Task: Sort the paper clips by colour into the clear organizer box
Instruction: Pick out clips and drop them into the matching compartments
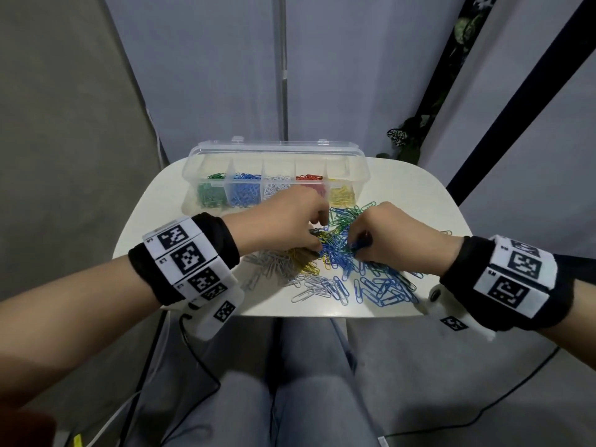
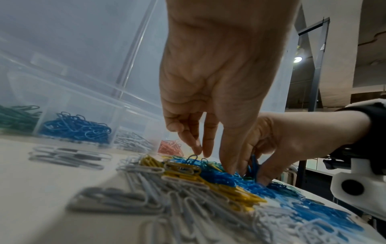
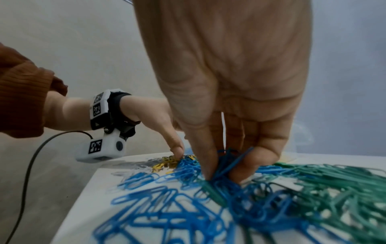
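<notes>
right hand (image 3: 229,115): blue clips (image 3: 227,166) being pinched – lying right under its fingertips
left hand (image 1: 290,221): fingertips being pressed down into pile (image 1: 325,272) – grip can't be told

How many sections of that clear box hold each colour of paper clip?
Green section: 1
Blue section: 1
White section: 1
Red section: 1
Yellow section: 1
Total: 5 sections

Left hand (image 2: 219,79) fingertips (image 2: 229,168) down in blue clips (image 2: 219,177); right hand (image 2: 288,140) pinching beside.
</notes>
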The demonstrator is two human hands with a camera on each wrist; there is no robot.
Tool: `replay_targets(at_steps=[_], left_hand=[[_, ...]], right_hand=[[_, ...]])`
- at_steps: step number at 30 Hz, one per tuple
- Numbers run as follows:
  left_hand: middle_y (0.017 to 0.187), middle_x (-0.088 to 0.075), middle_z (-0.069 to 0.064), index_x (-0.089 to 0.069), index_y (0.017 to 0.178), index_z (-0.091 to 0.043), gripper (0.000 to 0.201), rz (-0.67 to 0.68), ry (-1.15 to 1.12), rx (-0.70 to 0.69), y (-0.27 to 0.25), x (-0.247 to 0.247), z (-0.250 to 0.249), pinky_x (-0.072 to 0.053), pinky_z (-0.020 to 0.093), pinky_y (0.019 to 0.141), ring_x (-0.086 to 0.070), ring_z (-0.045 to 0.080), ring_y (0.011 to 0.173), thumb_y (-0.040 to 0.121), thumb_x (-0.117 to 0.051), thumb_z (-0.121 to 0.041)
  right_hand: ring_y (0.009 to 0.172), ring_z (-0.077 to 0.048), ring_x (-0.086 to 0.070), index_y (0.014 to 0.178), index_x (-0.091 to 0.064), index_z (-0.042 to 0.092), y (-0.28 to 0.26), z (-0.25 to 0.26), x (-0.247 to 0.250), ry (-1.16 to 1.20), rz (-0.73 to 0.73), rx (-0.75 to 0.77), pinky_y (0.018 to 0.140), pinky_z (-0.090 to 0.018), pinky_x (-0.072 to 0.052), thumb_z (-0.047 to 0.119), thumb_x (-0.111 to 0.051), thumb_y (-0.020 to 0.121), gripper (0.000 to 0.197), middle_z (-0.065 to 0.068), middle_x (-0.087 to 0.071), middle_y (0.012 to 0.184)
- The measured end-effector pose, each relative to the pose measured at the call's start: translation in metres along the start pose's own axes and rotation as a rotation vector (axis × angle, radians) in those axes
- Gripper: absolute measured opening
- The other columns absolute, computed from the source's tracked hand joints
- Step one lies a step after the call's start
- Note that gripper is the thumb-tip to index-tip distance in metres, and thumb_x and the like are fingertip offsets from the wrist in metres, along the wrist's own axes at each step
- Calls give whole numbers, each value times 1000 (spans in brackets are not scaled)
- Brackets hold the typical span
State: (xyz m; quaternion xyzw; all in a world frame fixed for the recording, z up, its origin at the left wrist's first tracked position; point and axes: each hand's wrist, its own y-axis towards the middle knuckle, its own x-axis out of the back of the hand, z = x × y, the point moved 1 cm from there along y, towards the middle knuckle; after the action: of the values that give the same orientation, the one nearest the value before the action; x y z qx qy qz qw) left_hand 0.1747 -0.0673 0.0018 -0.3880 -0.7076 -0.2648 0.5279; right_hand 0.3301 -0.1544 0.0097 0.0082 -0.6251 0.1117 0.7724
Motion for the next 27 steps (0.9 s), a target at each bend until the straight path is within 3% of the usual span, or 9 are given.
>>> replay_targets(at_steps=[4, 7, 10, 12, 18, 22, 24, 27], left_hand=[[87, -55, -7, -67, 99, -19, 35, -30, -56, -22, -2, 2, -1, -38, 25, 66, -51, 12, 80, 70, -81, -34], [83, -54, -11, -68, 99, -19, 34, -57, -90, -30, -3, 4, 0, -35, 16, 61, -49, 7, 77, 70, -82, -32], [81, -53, -14, -70, 98, -18, 33, -86, -135, -25, -4, 7, 2, -35, 5, 60, -47, 0, 69, 70, -82, -30], [78, -53, -16, -70, 97, -18, 31, -99, -186, -10, -5, 8, 1, -34, 3, 59, -47, -5, 68, 71, -82, -29], [84, -68, -3, -71, 100, -13, 33, -136, -511, 59, -1, 7, 0, -41, 7, 62, -55, -6, 64, 71, -83, -24], [92, -71, 1, -67, 109, -11, 34, -62, -747, 109, 0, 5, -1, -48, 12, 70, -63, 1, 76, 77, -78, -11], [88, -72, 4, -69, 104, -7, 26, -24, -850, 113, -1, 3, -1, -50, 18, 73, -66, 6, 78, 78, -74, -4], [75, -70, 5, -69, 98, -2, 20, -54, -944, 150, -5, 3, 0, -49, 23, 71, -63, 10, 68, 79, -73, -2]], right_hand=[[63, -13, -62, 82, -78, 12, 5, -8, 4, 124, -31, -91, 64, -23, -49, 5, -76, 72, 13, -4, -74, 74], [48, -13, -64, 76, -75, 3, 7, -17, 13, 500, -40, -258, 56, -23, -55, -6, -77, 70, 10, -15, -71, 66], [56, -22, -69, 88, -69, -15, 5, -22, 25, 872, -50, -398, 55, -23, -57, -17, -71, 70, 18, -30, -68, 77], [61, -27, -70, 93, -66, -19, 6, -24, 31, 1009, -41, -453, 57, -23, -58, -19, -69, 70, 23, -32, -66, 83], [61, -26, -70, 99, -60, -19, 5, -20, 31, 1336, 62, -552, 52, -21, -56, -18, -62, 72, 27, -25, -65, 79], [61, -23, -71, 91, -64, -13, 5, -12, 31, 1458, 123, -532, 52, -21, -57, -11, -63, 65, 27, -20, -69, 74], [61, -22, -70, 85, -67, -10, 5, -8, 32, 1484, 137, -516, 53, -21, -57, -11, -62, 66, 20, -19, -70, 73], [61, -22, -70, 82, -69, -10, 7, -4, 33, 1488, 146, -512, 53, -21, -57, -12, -62, 69, 15, -20, -70, 74]])
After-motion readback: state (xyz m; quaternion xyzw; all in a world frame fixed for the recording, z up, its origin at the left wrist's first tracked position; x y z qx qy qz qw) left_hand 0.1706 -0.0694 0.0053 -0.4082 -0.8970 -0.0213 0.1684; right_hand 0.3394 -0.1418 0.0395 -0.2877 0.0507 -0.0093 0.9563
